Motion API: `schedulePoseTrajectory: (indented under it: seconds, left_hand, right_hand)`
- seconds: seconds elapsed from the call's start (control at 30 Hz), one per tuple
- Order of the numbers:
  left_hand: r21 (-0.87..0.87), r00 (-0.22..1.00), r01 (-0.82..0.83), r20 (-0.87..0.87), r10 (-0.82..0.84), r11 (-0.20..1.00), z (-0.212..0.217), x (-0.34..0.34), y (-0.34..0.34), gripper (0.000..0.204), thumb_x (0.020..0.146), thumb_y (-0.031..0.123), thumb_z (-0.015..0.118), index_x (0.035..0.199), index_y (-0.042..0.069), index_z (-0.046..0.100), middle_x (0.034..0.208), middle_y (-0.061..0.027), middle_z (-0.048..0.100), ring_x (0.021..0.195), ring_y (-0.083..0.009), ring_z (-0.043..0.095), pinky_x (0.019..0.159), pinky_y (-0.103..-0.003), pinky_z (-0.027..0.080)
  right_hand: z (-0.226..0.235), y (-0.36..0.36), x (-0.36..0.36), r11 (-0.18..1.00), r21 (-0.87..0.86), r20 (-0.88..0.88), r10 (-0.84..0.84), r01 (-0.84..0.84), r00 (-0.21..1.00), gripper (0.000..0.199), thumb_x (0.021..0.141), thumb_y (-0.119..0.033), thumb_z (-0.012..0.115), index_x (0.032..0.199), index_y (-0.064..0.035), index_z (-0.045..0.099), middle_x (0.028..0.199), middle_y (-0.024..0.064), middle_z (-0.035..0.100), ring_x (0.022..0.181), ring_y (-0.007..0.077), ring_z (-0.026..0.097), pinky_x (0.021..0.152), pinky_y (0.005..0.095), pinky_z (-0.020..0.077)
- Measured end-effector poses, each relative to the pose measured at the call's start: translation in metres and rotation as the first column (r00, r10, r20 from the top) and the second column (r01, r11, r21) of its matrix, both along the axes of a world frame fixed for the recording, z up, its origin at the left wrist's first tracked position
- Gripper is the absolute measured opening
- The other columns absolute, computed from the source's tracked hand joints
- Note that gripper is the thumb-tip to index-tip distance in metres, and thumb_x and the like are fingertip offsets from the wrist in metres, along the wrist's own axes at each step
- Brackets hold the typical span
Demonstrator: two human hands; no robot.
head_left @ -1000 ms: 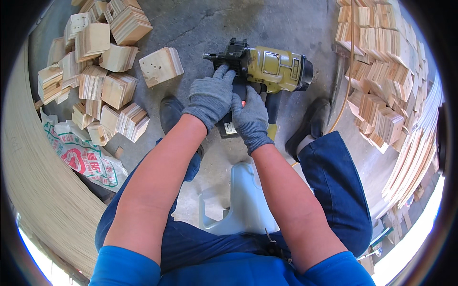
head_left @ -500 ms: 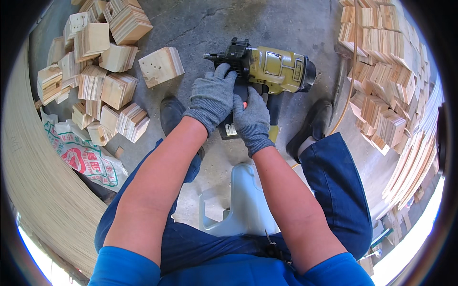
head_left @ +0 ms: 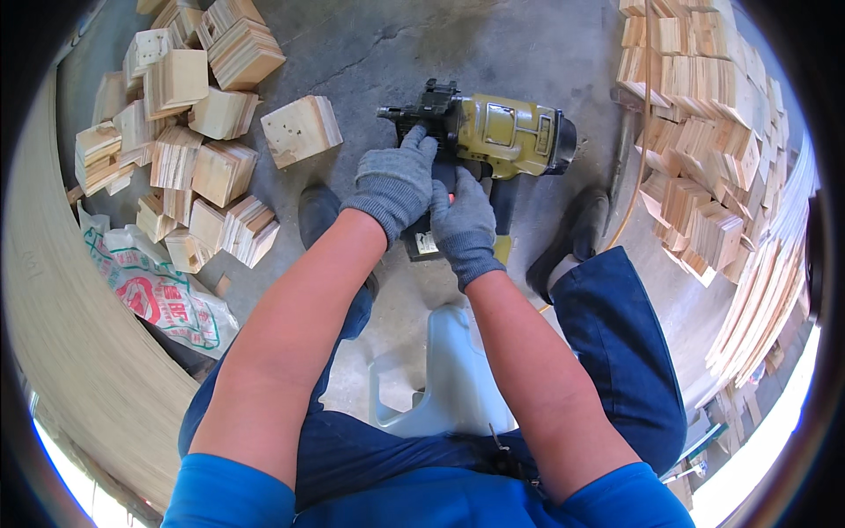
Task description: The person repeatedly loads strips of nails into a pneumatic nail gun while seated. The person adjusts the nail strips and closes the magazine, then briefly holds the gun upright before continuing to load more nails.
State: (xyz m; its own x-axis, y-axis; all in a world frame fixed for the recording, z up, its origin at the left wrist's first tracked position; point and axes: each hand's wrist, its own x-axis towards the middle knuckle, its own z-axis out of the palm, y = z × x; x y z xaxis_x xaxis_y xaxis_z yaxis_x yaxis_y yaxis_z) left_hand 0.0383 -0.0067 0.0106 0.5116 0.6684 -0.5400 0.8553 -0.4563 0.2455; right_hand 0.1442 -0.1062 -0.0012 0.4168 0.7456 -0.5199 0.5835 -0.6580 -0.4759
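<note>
A coil nail gun (head_left: 510, 132) with an olive-yellow body and a black nose lies across in front of me, its nose to the left. My left hand (head_left: 394, 180), in a grey knit glove, is closed on the black part behind the nose, fingers resting on top. Nearer to me, my right hand (head_left: 464, 224), gloved the same way, grips the black lower part of the tool. Both palms are hidden, and so is most of that lower part.
Stacks of square plywood blocks (head_left: 224, 172) lie at the left; a separate block stack (head_left: 302, 130) sits nearer the nail gun. More plywood pieces (head_left: 704, 79) are piled right, beside an orange-brown hose (head_left: 644, 150). A printed sack (head_left: 163, 282) and light-blue plastic stool (head_left: 453, 370) are close.
Both hands stay at the nail gun with little movement. The surroundings have shifted slightly in the picture, and a red spot by the right thumb is now mostly covered.
</note>
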Motion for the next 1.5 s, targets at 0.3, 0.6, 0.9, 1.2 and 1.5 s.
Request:
schedulePoseTrajectory:
  seconds: [0.3, 0.6, 0.9, 1.2, 1.5]
  left_hand:
    - [0.098, 0.993, -0.028, 0.114, 0.016, 0.995, -0.01, -0.008, -0.007, 0.043, 0.094, 0.028, 0.057, 0.134, 0.012, 0.061, 0.148, -0.015, 0.055, 0.101, -0.0326, 0.07, 0.086, -0.048, 0.055]
    - [0.185, 0.899, -0.287, 0.391, 0.197, 0.94, -0.001, -0.017, 0.024, 0.039, 0.088, 0.027, 0.071, 0.12, 0.007, 0.064, 0.116, -0.0176, 0.065, 0.104, -0.037, 0.066, 0.089, -0.047, 0.054]
    - [0.07, 0.87, -0.229, 0.463, 0.172, 0.971, -0.026, 0.011, 0.077, 0.07, 0.079, 0.012, 0.063, 0.148, 0.008, 0.048, 0.139, -0.0219, 0.06, 0.124, -0.038, 0.061, 0.106, -0.041, 0.049]
    - [-0.207, 0.753, -0.189, 0.597, 0.277, 0.96, 0.005, -0.002, 0.068, 0.06, 0.079, 0.002, 0.054, 0.138, 0.006, 0.06, 0.126, -0.0195, 0.069, 0.119, -0.0306, 0.067, 0.107, -0.039, 0.049]
    - [0.225, 0.893, 0.198, 0.361, -0.27, 0.954, -0.01, -0.044, 0.007, 0.06, 0.081, 0.012, 0.067, 0.14, 0.011, 0.058, 0.152, -0.0147, 0.051, 0.133, -0.0343, 0.054, 0.109, -0.045, 0.044]
  right_hand:
    - [0.002, -0.001, 0.0, 1.0, -0.009, -0.002, -0.011, 0.011, 1.0, 0.062, 0.096, -0.042, 0.061, 0.139, 0.001, 0.055, 0.129, 0.0246, 0.063, 0.12, 0.041, 0.061, 0.102, 0.0496, 0.0472]
    - [0.004, 0.001, 0.001, 0.999, -0.032, -0.013, -0.019, 0.019, 1.0, 0.064, 0.095, -0.045, 0.061, 0.14, -0.0002, 0.054, 0.13, 0.0234, 0.063, 0.12, 0.0398, 0.06, 0.102, 0.0493, 0.0471]
    - [0.007, 0.0, -0.002, 1.0, -0.012, -0.024, -0.016, 0.016, 1.0, 0.065, 0.095, -0.047, 0.062, 0.14, -0.0012, 0.054, 0.13, 0.0222, 0.063, 0.12, 0.0387, 0.06, 0.103, 0.0488, 0.0469]
    - [0.006, 0.002, 0.001, 0.999, -0.048, -0.02, -0.019, 0.018, 1.0, 0.065, 0.095, -0.047, 0.061, 0.141, -0.0018, 0.054, 0.129, 0.0216, 0.063, 0.12, 0.038, 0.06, 0.103, 0.0489, 0.0467]
    - [0.003, -0.001, 0.001, 1.0, -0.01, 0.001, -0.003, 0.003, 1.0, 0.064, 0.095, -0.047, 0.062, 0.14, -0.0018, 0.054, 0.127, 0.0212, 0.063, 0.119, 0.0377, 0.06, 0.101, 0.0493, 0.0475]
